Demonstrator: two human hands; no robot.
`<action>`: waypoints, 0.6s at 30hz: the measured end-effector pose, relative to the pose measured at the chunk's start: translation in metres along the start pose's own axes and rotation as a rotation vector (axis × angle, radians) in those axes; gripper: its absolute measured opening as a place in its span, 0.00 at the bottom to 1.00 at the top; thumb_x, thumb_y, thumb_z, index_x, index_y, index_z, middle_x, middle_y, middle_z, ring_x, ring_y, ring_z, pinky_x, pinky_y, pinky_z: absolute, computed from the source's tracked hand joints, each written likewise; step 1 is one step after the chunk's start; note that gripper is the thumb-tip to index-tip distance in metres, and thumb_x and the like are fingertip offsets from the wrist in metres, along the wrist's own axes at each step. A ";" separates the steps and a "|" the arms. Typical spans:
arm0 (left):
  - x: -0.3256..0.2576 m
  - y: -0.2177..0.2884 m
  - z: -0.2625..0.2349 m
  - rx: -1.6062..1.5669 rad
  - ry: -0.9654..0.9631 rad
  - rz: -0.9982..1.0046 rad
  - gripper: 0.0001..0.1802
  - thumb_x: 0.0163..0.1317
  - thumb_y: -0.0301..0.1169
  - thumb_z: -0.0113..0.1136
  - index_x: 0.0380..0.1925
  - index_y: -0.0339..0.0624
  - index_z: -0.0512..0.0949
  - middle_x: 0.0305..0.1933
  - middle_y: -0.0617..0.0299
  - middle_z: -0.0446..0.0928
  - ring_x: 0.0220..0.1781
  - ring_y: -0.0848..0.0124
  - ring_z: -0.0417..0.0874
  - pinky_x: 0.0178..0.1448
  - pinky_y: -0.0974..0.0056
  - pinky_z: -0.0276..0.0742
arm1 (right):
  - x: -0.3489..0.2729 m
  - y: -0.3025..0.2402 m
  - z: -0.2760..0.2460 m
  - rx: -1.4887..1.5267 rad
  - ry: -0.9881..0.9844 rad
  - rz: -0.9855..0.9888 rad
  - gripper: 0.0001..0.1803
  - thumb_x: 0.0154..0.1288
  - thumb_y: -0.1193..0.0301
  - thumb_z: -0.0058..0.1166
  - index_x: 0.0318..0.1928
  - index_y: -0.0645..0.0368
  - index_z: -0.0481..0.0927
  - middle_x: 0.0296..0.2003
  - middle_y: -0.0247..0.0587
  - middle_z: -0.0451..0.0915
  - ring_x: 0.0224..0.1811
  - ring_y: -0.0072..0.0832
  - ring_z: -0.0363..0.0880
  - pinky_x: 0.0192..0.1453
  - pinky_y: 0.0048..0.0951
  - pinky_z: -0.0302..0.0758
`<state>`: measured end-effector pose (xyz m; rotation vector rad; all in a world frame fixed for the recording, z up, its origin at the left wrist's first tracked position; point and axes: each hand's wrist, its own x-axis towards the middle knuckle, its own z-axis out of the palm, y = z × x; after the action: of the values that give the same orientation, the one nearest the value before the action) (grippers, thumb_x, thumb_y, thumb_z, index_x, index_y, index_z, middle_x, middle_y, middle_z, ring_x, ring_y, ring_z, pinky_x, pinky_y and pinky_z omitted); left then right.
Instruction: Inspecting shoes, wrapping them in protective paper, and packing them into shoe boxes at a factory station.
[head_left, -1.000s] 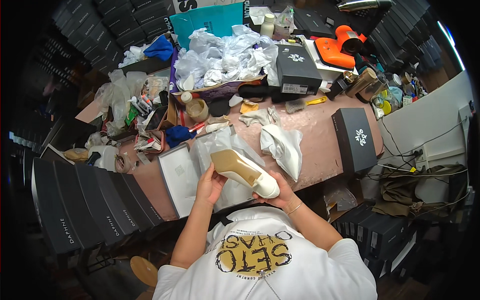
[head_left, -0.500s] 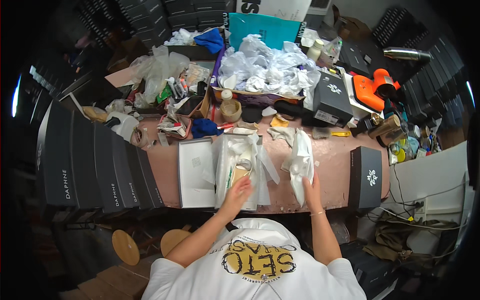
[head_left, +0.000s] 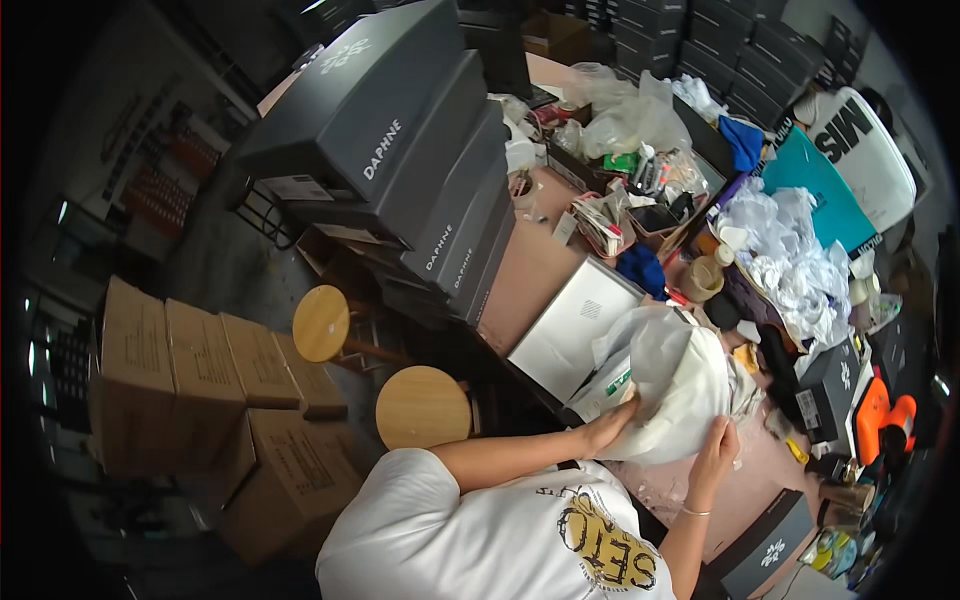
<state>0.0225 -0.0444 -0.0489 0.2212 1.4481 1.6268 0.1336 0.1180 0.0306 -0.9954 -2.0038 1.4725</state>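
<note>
While the right hand (head_left: 714, 454), fingers curled nearly closed, pinches the white bag (head_left: 684, 392), the bulk spreads leftward to the left hand (head_left: 607, 428), whose grip I can't tell.

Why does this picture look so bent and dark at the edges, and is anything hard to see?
Head view: a fisheye lens bends straight edges toward the rim, and the corners go black; the background at far left is dim and soft, beyond the cardboard cartons; the white wrapping and white box lid look bright beside the dark shoeboxes.
</note>
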 end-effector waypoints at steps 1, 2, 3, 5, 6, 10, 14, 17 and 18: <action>-0.005 0.016 -0.003 -0.159 -0.087 -0.085 0.31 0.74 0.50 0.33 0.63 0.36 0.65 0.62 0.57 0.70 0.59 0.71 0.73 0.62 0.67 0.69 | -0.010 0.000 0.017 -0.032 0.067 -0.118 0.17 0.73 0.67 0.46 0.26 0.60 0.65 0.23 0.23 0.60 0.26 0.15 0.55 0.28 0.21 0.53; -0.012 0.033 -0.011 -0.317 -0.179 -0.169 0.31 0.74 0.50 0.31 0.64 0.37 0.63 0.64 0.58 0.68 0.60 0.71 0.73 0.63 0.67 0.69 | -0.015 -0.001 0.027 -0.061 0.136 -0.234 0.19 0.74 0.67 0.45 0.23 0.58 0.62 0.20 0.21 0.55 0.24 0.13 0.50 0.26 0.22 0.48; -0.017 0.048 -0.018 -0.477 -0.263 -0.246 0.32 0.74 0.50 0.30 0.66 0.37 0.61 0.66 0.59 0.66 0.60 0.71 0.73 0.63 0.67 0.69 | -0.016 -0.004 0.030 -0.059 0.094 -0.211 0.19 0.74 0.67 0.44 0.23 0.59 0.63 0.20 0.22 0.56 0.24 0.13 0.51 0.26 0.22 0.49; -0.016 0.053 -0.030 -0.399 -0.296 -0.246 0.32 0.74 0.52 0.32 0.67 0.40 0.60 0.64 0.58 0.69 0.60 0.72 0.73 0.63 0.66 0.70 | -0.016 -0.015 0.030 -0.057 0.015 -0.161 0.18 0.74 0.67 0.43 0.24 0.60 0.65 0.20 0.23 0.59 0.24 0.13 0.54 0.25 0.22 0.51; -0.025 0.061 -0.034 -0.372 -0.308 -0.207 0.32 0.74 0.52 0.33 0.67 0.41 0.60 0.63 0.59 0.69 0.60 0.73 0.73 0.63 0.66 0.70 | -0.003 -0.030 0.033 0.041 0.011 -0.171 0.19 0.75 0.68 0.41 0.23 0.59 0.62 0.20 0.22 0.56 0.24 0.14 0.51 0.25 0.22 0.50; -0.025 0.053 -0.027 -0.720 -0.261 -0.323 0.34 0.70 0.57 0.37 0.66 0.46 0.62 0.62 0.62 0.71 0.59 0.74 0.74 0.61 0.66 0.72 | 0.010 -0.050 0.043 0.198 0.034 -0.272 0.20 0.76 0.67 0.40 0.23 0.55 0.59 0.22 0.21 0.55 0.25 0.13 0.50 0.26 0.22 0.49; -0.001 0.044 -0.040 -0.847 -0.191 -0.094 0.29 0.70 0.48 0.45 0.65 0.43 0.63 0.59 0.62 0.73 0.57 0.72 0.75 0.60 0.65 0.73 | -0.035 -0.086 0.060 -0.125 -0.363 -0.371 0.14 0.67 0.68 0.49 0.24 0.57 0.71 0.22 0.37 0.68 0.27 0.30 0.68 0.32 0.30 0.64; 0.037 0.011 -0.099 -0.554 -0.501 0.158 0.21 0.70 0.33 0.47 0.60 0.38 0.68 0.57 0.56 0.74 0.58 0.70 0.74 0.62 0.63 0.72 | -0.040 -0.046 0.063 -0.461 -1.019 -0.291 0.07 0.63 0.70 0.54 0.32 0.59 0.82 0.27 0.47 0.79 0.39 0.39 0.80 0.48 0.36 0.76; 0.041 0.014 -0.111 -0.484 -0.536 0.185 0.20 0.69 0.31 0.48 0.59 0.37 0.69 0.56 0.56 0.75 0.57 0.70 0.75 0.62 0.64 0.72 | -0.027 -0.030 0.047 -0.572 -0.915 -0.326 0.08 0.63 0.68 0.56 0.37 0.59 0.82 0.36 0.47 0.80 0.44 0.41 0.80 0.52 0.36 0.74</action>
<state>-0.0807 -0.0905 -0.0862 0.4783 0.6253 1.8336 0.1083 0.0630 0.0455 -0.0810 -3.1596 1.2976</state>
